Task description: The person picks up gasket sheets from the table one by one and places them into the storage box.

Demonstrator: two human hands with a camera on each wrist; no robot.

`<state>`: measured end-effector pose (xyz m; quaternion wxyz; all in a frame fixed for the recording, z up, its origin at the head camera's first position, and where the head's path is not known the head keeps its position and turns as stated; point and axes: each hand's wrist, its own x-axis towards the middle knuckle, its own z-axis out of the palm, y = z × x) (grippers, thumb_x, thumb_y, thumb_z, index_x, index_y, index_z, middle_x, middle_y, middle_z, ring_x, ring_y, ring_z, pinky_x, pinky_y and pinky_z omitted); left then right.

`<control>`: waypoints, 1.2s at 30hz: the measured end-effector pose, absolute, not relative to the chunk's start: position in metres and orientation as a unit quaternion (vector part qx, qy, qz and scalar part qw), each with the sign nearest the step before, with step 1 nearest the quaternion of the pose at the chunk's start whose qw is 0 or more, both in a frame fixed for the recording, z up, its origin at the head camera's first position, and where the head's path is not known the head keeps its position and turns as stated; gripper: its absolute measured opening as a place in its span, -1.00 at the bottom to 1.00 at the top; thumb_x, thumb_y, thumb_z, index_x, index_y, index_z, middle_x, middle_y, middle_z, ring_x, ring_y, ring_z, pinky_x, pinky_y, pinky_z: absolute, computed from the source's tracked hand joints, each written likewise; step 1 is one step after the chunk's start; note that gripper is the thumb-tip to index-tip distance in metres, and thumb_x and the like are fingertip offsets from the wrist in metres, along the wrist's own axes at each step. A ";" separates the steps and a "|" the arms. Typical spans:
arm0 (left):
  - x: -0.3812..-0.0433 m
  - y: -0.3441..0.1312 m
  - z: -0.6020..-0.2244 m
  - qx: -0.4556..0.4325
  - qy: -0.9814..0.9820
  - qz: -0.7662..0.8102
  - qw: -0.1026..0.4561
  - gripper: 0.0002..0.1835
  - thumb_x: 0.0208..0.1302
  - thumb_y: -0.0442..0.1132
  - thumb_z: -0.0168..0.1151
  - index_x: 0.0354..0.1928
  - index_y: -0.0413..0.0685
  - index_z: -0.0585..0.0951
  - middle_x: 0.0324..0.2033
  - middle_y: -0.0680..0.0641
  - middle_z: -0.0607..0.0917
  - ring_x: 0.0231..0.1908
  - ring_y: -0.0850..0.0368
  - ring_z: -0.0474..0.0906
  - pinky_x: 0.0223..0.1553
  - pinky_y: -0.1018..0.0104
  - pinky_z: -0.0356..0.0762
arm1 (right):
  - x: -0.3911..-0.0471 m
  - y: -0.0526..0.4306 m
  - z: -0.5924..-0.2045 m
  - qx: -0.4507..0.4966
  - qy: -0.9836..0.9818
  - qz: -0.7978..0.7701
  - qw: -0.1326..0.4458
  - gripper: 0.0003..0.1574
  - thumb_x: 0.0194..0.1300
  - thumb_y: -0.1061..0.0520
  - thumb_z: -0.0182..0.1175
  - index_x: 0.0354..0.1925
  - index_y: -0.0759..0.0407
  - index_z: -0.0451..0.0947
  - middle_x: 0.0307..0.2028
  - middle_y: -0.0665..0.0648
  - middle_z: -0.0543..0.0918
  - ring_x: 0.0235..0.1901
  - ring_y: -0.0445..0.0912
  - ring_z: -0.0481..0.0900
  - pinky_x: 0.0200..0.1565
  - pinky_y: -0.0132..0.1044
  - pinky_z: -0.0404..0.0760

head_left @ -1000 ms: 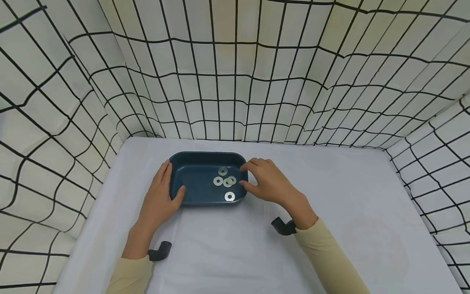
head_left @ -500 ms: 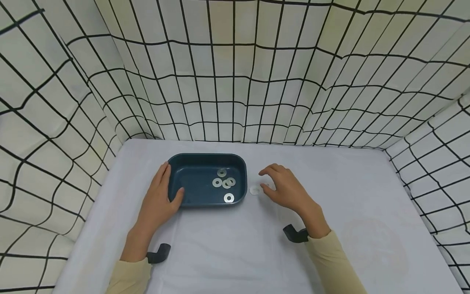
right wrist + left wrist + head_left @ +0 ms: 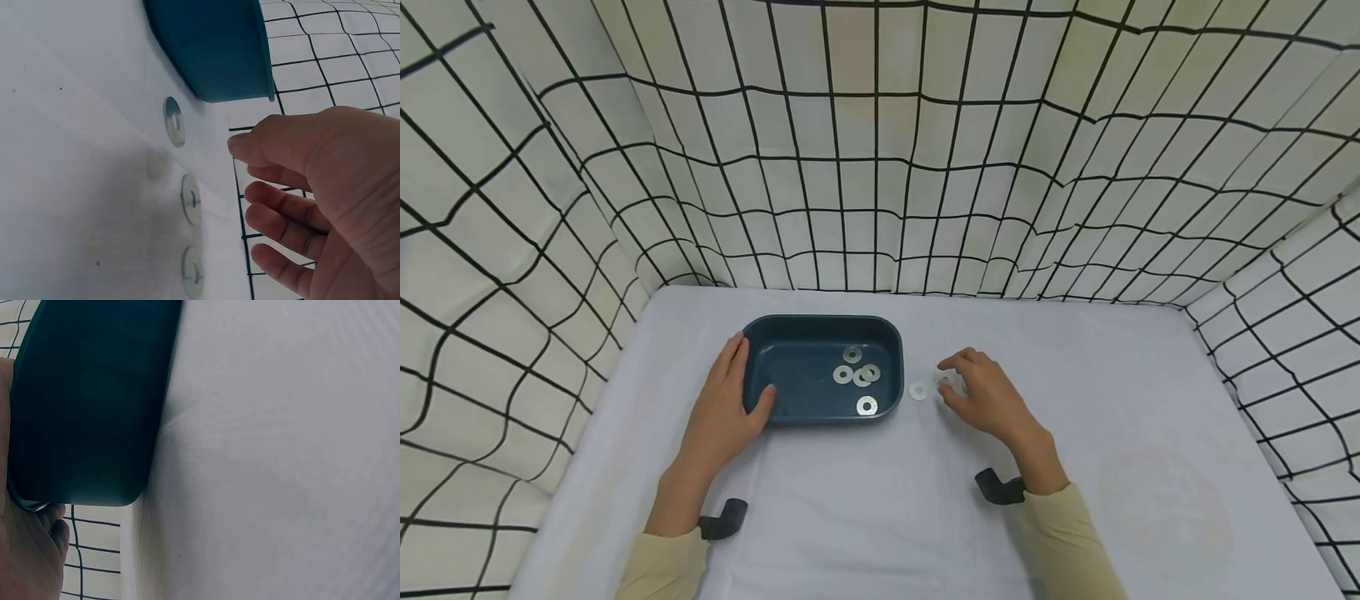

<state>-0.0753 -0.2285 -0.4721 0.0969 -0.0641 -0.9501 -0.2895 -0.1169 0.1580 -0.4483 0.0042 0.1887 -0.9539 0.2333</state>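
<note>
Blue tray (image 3: pixel 797 379): on cloth (image 3: pixel 850 517), five washers (image 3: pixel 860 407) inside.
Left hand (image 3: pixel 724 408): grips the tray's left end.
Loose washers (image 3: pixel 187 204): three, flat on cloth beside tray.
Right hand (image 3: pixel 988 398): fingers half spread, holding nothing, near them.
Reach: seemingly for one; calls for a low edge pinch.

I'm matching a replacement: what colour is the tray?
Dark blue, with a teal tint; the head view shows the tray best.
</note>
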 end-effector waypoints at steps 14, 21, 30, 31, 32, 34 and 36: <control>-0.075 -0.221 -0.475 -0.063 -0.949 -0.292 0.096 -0.10 0.44 0.01 0.13 0.61 -0.14 -0.06 0.62 -0.17 -0.01 0.61 -0.18 -0.06 0.56 -0.17 0.07 | -0.117 0.163 -0.475 0.145 -0.969 0.198 0.035 -0.59 0.20 0.09 0.42 0.03 0.12 0.68 -0.02 0.17 0.69 0.01 0.10 0.61 0.04 0.03 0.58; -0.073 -0.225 -0.474 -0.064 -0.949 -0.290 0.106 -0.10 0.43 -0.01 0.14 0.61 -0.14 -0.07 0.62 -0.19 0.00 0.61 -0.18 -0.06 0.60 -0.10 0.01 | -0.117 0.161 -0.481 0.131 -0.969 0.205 0.030 -0.58 0.22 0.06 0.43 0.05 0.08 0.68 0.00 0.16 0.68 0.00 0.09 0.59 0.10 0.07 0.50; -0.076 -0.227 -0.475 -0.068 -0.948 -0.289 0.110 -0.10 0.43 0.00 0.14 0.61 -0.13 -0.06 0.61 -0.20 0.02 0.60 -0.18 -0.02 0.56 -0.16 0.08 | -0.117 0.157 -0.476 0.125 -0.973 0.195 0.007 -0.69 0.25 0.06 0.39 -0.03 0.07 0.71 -0.09 0.08 0.75 -0.05 0.02 0.64 0.17 0.11 0.45; -0.076 -0.227 -0.476 -0.069 -0.948 -0.290 0.110 -0.10 0.43 0.00 0.14 0.61 -0.13 -0.06 0.61 -0.20 0.02 0.60 -0.18 -0.02 0.55 -0.17 0.09 | -0.116 0.157 -0.475 0.122 -0.974 0.191 0.002 -0.69 0.25 0.06 0.39 -0.03 0.07 0.71 -0.10 0.08 0.75 -0.06 0.02 0.64 0.16 0.11 0.44; -0.076 -0.227 -0.476 -0.069 -0.949 -0.289 0.109 -0.10 0.43 0.01 0.14 0.61 -0.13 -0.06 0.61 -0.19 0.01 0.60 -0.18 -0.03 0.55 -0.18 0.09 | -0.116 0.157 -0.474 0.119 -0.975 0.188 -0.004 -0.68 0.25 0.06 0.39 -0.03 0.07 0.71 -0.11 0.08 0.75 -0.08 0.01 0.64 0.15 0.11 0.44; -0.076 -0.228 -0.476 -0.069 -0.949 -0.289 0.106 -0.10 0.44 0.02 0.13 0.62 -0.12 -0.07 0.62 -0.18 -0.01 0.60 -0.18 -0.04 0.55 -0.18 0.09 | -0.116 0.157 -0.472 0.115 -0.977 0.181 -0.011 -0.68 0.24 0.04 0.40 -0.04 0.09 0.71 -0.13 0.07 0.75 -0.10 0.01 0.63 0.14 0.10 0.43; -0.075 -0.228 -0.475 -0.067 -0.949 -0.289 0.104 -0.10 0.44 0.02 0.12 0.62 -0.12 -0.07 0.62 -0.17 -0.01 0.60 -0.18 -0.04 0.54 -0.20 0.09 | -0.117 0.156 -0.471 0.115 -0.978 0.176 -0.015 -0.68 0.25 0.02 0.39 -0.05 0.10 0.70 -0.16 0.07 0.75 -0.13 0.00 0.61 0.13 0.08 0.43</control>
